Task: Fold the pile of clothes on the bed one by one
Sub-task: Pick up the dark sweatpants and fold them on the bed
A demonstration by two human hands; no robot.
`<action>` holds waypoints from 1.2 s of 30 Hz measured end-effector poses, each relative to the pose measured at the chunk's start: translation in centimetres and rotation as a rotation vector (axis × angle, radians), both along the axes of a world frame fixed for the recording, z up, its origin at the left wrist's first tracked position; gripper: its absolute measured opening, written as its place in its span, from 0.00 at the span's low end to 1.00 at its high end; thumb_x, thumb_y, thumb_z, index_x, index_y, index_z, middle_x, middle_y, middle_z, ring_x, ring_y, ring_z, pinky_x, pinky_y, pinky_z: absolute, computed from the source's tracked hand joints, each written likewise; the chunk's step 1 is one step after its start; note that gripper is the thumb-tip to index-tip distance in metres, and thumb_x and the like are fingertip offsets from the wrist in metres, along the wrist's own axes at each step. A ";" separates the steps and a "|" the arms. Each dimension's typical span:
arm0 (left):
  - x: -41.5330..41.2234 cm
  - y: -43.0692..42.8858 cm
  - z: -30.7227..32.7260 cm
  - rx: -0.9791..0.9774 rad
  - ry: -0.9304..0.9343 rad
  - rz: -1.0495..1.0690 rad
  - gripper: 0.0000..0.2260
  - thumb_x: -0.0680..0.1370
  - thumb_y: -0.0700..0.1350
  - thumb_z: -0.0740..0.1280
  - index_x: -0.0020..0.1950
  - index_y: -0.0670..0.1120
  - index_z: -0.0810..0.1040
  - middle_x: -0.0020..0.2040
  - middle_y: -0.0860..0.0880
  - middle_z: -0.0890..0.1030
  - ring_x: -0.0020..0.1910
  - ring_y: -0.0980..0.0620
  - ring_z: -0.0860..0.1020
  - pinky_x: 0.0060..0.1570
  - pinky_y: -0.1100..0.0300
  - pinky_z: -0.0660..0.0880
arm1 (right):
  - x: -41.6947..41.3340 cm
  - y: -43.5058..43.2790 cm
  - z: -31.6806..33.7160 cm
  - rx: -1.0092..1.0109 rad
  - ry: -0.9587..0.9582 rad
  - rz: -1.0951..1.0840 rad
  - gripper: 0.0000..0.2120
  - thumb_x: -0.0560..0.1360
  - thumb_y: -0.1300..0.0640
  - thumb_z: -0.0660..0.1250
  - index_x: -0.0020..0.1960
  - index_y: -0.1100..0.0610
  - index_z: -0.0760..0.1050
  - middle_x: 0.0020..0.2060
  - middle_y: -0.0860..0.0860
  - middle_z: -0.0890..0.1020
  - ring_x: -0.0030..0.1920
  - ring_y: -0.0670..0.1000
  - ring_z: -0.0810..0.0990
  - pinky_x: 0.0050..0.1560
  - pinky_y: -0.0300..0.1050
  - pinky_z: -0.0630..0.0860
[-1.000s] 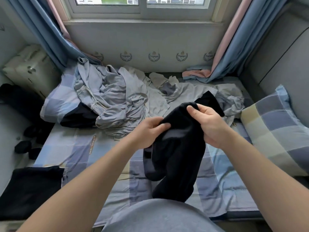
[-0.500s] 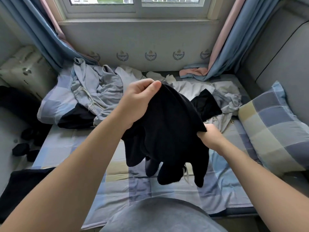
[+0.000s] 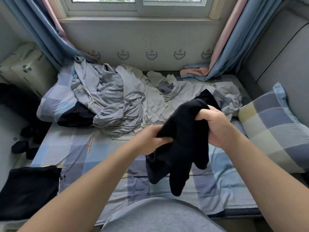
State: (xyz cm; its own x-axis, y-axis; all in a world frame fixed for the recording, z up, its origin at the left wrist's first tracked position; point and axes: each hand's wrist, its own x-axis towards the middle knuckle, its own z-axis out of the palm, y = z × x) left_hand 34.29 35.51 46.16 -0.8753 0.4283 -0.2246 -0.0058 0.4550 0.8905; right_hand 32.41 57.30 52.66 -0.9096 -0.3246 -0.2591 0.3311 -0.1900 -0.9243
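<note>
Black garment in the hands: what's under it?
The left hand and right hand grip the black garment; checked bedsheet shows below its dangling ends. Whatever lies directly behind the cloth is covered.

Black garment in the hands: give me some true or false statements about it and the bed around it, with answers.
1. Both the left hand and the right hand grip the black garment. True.
2. The black garment lies spread flat on the bed. False: it hangs bunched from the hands, above the checked sheet.
3. A checked pillow sits at the right side of the bed. True.
4. The pile of grey clothes lies nearer the person than the hands. False: it lies beyond them, toward the window.
</note>
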 end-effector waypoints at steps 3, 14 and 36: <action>-0.4 -0.2 0.2 0.113 0.056 0.192 0.12 0.72 0.58 0.69 0.49 0.51 0.81 0.44 0.46 0.84 0.45 0.45 0.82 0.51 0.43 0.79 | -0.7 1.4 0.5 0.014 0.003 -0.050 0.12 0.78 0.70 0.57 0.49 0.62 0.79 0.40 0.58 0.83 0.41 0.55 0.84 0.42 0.46 0.82; -0.7 -0.1 7.0 0.285 0.034 0.389 0.13 0.84 0.49 0.63 0.53 0.42 0.84 0.51 0.37 0.85 0.52 0.37 0.83 0.56 0.40 0.78 | -0.9 3.7 -5.1 0.777 0.427 -0.278 0.17 0.75 0.54 0.72 0.62 0.46 0.72 0.58 0.48 0.79 0.58 0.47 0.77 0.62 0.48 0.75; -2.2 -7.5 7.5 0.041 0.214 0.684 0.14 0.78 0.52 0.72 0.61 0.49 0.78 0.55 0.51 0.82 0.55 0.55 0.81 0.52 0.60 0.78 | 1.5 -2.4 -2.7 0.350 0.249 0.127 0.13 0.84 0.64 0.57 0.41 0.65 0.69 0.35 0.54 0.75 0.38 0.52 0.78 0.44 0.46 0.80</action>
State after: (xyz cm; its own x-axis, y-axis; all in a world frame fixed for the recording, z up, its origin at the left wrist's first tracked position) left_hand 32.05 28.00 53.64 -0.9738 -0.2272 -0.0131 -0.1006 0.3781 0.9203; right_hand 33.93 54.85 49.96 -0.9167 -0.3697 -0.1517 0.0912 0.1762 -0.9801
